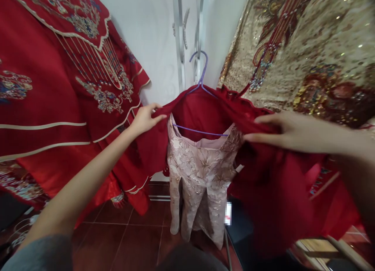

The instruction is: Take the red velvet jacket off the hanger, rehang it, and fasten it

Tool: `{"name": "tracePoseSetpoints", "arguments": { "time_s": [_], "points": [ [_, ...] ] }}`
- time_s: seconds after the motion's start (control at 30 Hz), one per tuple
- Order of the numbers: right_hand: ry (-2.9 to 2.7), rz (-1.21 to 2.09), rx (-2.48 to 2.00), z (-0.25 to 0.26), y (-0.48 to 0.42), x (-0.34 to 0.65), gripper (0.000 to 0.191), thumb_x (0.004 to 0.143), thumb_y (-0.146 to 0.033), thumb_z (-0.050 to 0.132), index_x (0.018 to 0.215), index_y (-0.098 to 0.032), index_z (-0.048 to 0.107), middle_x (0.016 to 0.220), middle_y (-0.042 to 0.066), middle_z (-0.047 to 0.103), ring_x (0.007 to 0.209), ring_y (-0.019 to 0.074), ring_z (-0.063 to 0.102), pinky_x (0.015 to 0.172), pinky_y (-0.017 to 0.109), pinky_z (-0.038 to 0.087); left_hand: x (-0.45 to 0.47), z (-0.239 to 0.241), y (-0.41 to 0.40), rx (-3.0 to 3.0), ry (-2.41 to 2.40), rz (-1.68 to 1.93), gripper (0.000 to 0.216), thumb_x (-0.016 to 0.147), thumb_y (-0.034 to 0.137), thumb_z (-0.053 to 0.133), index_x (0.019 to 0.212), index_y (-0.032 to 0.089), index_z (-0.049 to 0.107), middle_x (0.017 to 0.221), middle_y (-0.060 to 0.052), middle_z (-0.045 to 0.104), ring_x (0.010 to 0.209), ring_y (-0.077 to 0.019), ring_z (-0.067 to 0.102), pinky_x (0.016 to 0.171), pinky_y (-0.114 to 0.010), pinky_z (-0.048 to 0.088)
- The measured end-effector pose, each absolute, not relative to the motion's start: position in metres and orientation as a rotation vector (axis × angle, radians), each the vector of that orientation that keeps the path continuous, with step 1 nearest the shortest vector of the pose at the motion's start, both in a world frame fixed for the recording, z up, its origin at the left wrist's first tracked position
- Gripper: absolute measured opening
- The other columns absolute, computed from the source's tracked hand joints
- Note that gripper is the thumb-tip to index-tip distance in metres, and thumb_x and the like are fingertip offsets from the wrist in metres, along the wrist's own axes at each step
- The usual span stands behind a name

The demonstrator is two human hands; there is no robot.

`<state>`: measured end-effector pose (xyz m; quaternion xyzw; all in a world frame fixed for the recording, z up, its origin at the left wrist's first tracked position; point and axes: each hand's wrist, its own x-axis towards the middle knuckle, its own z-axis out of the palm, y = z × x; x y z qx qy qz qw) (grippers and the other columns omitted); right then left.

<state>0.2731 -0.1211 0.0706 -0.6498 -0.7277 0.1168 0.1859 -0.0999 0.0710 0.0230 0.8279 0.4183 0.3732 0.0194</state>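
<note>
Left hand (146, 118) at nine o'clock and right hand (295, 132) at three pinch the red garment (190, 109) open; even tension should spare the pink dress (202, 161).

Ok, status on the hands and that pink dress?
Left hand, right hand holding red garment open. Pink dress inside, on purple hanger. Embroidered outfit close left, gold garment close right.

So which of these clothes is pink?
The flowery dress on the purple hanger: the held garment and the embroidered one at left are red, the sequined one gold.
</note>
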Motion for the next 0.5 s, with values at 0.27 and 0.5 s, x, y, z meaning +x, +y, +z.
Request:
{"name": "tracePoseSetpoints", "arguments": {
  "time_s": [0.27, 0.5],
  "points": [
    [-1.893, 0.312, -1.386, -0.007, -0.081, 0.245, 0.036, 0.073, -0.037, 0.067, 0.097, -0.023, 0.044, 0.087, 0.003, 0.064, 0.067, 0.0155, 0.062, 0.06, 0.027, 0.048, -0.1, 0.007, 0.104, 2.809, 1.113, 1.035, 0.047, 0.08, 0.059, 0.058, 0.096, 0.016, 0.063, 0.132, -0.015, 0.047, 0.124, -0.0324, 0.044, 0.109, -0.047, 0.032],
    [-1.814, 0.045, -1.413, -0.013, -0.051, 0.239, 0.032, 0.067, -0.016, 0.057, 0.096, -0.022, 0.046, 0.072, -0.002, 0.055, 0.059, 0.0131, 0.053, 0.059, 0.027, 0.043, -0.103, -0.004, 0.075, 2.864, 1.19, 0.982, 0.044, 0.085, 0.056, 0.051, 0.099, 0.015, 0.06, 0.117, -0.013, 0.053, 0.11, -0.029, 0.05, 0.102, -0.046, 0.04]
  ]
}}
